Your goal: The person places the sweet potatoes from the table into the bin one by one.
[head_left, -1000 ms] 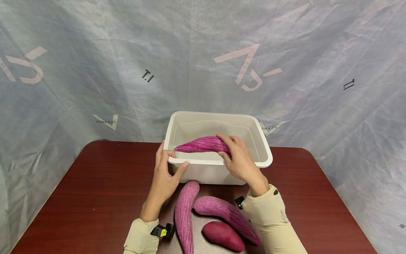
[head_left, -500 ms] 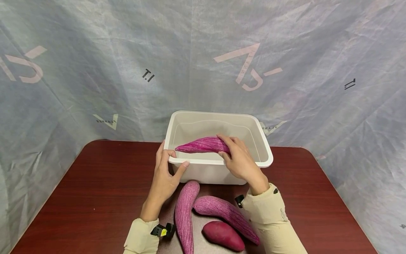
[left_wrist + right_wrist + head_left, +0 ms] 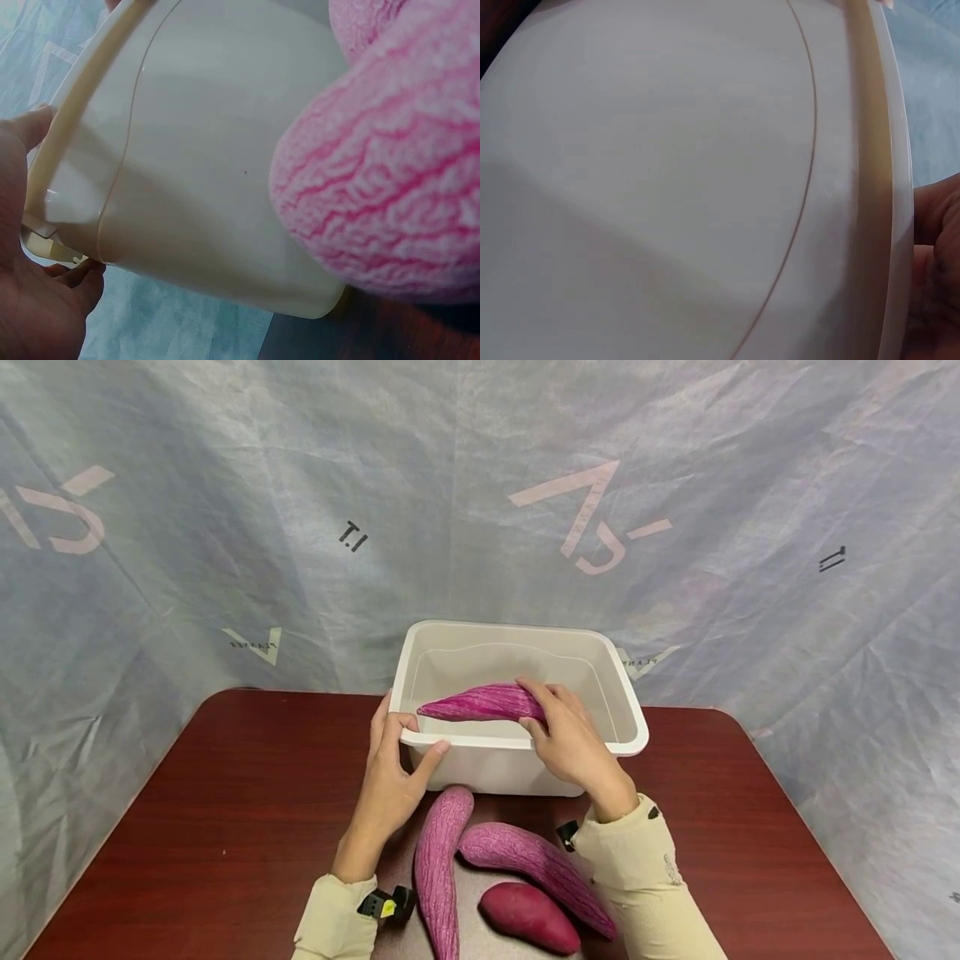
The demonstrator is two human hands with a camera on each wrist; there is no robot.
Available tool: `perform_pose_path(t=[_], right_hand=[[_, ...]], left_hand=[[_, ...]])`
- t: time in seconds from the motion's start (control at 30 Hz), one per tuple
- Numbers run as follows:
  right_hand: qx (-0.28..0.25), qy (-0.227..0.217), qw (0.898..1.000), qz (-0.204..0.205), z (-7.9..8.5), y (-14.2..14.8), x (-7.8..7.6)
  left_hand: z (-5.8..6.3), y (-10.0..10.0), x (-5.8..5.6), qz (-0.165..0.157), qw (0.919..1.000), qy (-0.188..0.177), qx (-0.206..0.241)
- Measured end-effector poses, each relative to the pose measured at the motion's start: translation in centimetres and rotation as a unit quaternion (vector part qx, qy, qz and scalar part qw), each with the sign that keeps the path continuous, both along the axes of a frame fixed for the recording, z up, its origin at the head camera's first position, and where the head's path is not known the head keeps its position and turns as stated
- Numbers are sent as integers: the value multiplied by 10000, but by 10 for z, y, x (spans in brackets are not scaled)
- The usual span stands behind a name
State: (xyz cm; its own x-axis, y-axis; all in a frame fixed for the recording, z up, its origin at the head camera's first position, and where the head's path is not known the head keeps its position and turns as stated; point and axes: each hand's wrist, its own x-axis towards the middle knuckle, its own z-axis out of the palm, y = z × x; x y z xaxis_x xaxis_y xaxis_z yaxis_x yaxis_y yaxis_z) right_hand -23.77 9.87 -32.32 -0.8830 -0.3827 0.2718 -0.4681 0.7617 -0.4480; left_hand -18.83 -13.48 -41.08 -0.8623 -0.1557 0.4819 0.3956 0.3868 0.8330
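Observation:
A white plastic bin [image 3: 495,768] stands on the table, its opening facing up. My left hand [image 3: 392,785] grips its near left corner, thumb on the outer front wall and a fingertip over the rim. In the left wrist view, thumb and fingers sit on either side of that rim. My right hand [image 3: 568,739] reaches over the front rim and holds a long magenta streaked vegetable [image 3: 480,702] by its thick right end. Its pointed end lies to the left, near my left fingertips, within the bin's opening. The right wrist view shows mostly the bin's outer wall [image 3: 667,150].
Two long, wrinkled purple vegetables lie before the bin, one upright in view [image 3: 437,877] and one slanting right [image 3: 536,864]. A short smooth sweet potato [image 3: 528,917] lies below them. A grey printed sheet [image 3: 465,485] hangs behind the dark red table [image 3: 247,802].

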Motion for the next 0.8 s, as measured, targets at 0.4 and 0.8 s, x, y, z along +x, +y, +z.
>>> perform_pose_path(t=[0.4,0.8], right_hand=[[-129,93,9999,-30,-1,1,0],[-288,33,9996,30,0,2,2]], left_hand=[[1,1,0,20,10000,3,-12],[0,1,0,85,9999,47,-46]])
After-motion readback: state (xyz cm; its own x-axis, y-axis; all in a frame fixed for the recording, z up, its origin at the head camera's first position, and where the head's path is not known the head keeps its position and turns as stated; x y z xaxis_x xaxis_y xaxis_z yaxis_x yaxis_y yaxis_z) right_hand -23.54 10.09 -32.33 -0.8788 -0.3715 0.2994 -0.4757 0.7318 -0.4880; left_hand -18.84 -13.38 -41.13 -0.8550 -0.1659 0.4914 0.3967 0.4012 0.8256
